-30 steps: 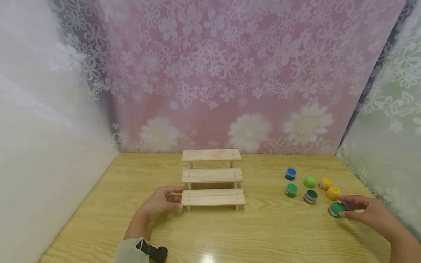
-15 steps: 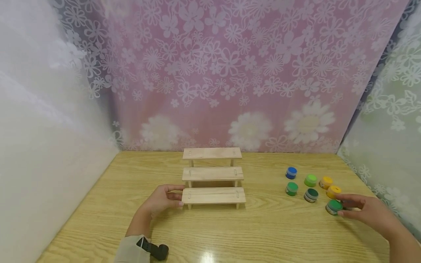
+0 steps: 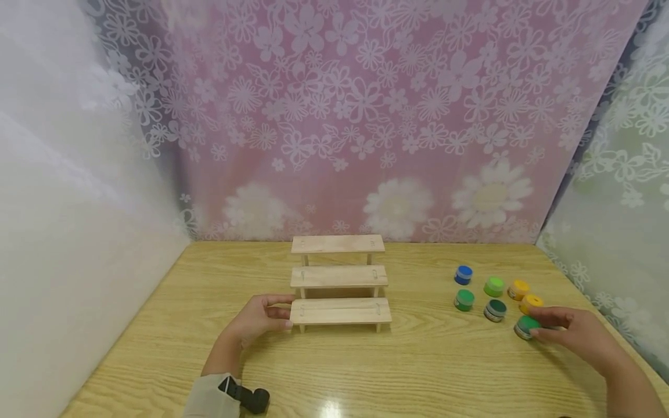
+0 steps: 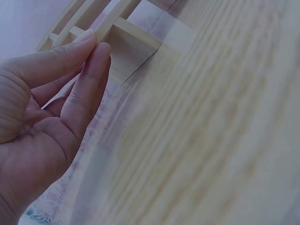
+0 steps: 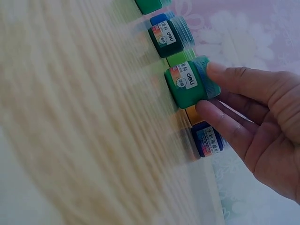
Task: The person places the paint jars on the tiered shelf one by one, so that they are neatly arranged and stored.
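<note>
A three-step wooden display stand (image 3: 340, 313) is in the middle of the table, its pale shelves rising toward the back. My left hand (image 3: 259, 318) pinches the left end of its lowest shelf; in the left wrist view thumb and fingertips meet at the wooden edge (image 4: 112, 21). At the right, my right hand (image 3: 577, 337) holds a green paint jar (image 3: 525, 328) between thumb and fingers. The right wrist view shows this labelled green jar (image 5: 186, 84) with the thumb at its clear lid. Whether its base touches the table I cannot tell.
Around the right hand stand a dark green jar (image 3: 495, 310), another green jar (image 3: 464, 300), a blue jar (image 3: 463, 275), a light green jar (image 3: 493, 286) and two yellow ones (image 3: 531, 303). A dark blue jar (image 5: 206, 139) shows in the right wrist view. Floral sheets (image 3: 334, 145) enclose the table.
My right hand and the green jar have shifted slightly left, nearer the dark green jar. The dark blue jar behind that hand has gone out of sight in the head view. The left hand keeps its place.
</note>
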A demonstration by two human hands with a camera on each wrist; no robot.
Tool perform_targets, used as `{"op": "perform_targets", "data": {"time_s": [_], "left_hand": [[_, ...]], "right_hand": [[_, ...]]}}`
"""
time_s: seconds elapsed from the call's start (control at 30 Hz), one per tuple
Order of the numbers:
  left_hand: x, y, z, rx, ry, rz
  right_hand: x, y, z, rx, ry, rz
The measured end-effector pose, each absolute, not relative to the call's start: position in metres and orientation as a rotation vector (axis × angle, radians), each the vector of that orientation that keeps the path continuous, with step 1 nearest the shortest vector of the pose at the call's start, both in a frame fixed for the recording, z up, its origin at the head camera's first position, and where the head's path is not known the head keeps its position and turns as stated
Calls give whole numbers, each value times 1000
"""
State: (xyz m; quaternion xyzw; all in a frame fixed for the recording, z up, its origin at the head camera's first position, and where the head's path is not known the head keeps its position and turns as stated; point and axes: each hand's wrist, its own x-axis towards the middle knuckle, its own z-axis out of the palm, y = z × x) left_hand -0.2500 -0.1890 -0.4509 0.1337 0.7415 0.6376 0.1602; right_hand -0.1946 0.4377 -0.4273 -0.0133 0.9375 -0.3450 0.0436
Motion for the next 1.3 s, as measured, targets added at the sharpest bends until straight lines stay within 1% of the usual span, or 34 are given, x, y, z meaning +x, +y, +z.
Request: {"op": "perform_targets", "data": {"time_s": [0.2,0.73,1.03,1.3], "left_hand": [[-251,-190,-453,385,2118,1818],[-251,-190,-451,383,2101,1843],[-251,-189,-452,381,2127,1826],[-253,-189,-454,388,2099,1839]], "right_hand": [[-195,434,-426,-54,2883,-1047],[-206,405,-413,-256,3015,-1236],[-210,392,-405,-265,3015,-1265],[-211,380,-397,-341,3025,-1334]]}}
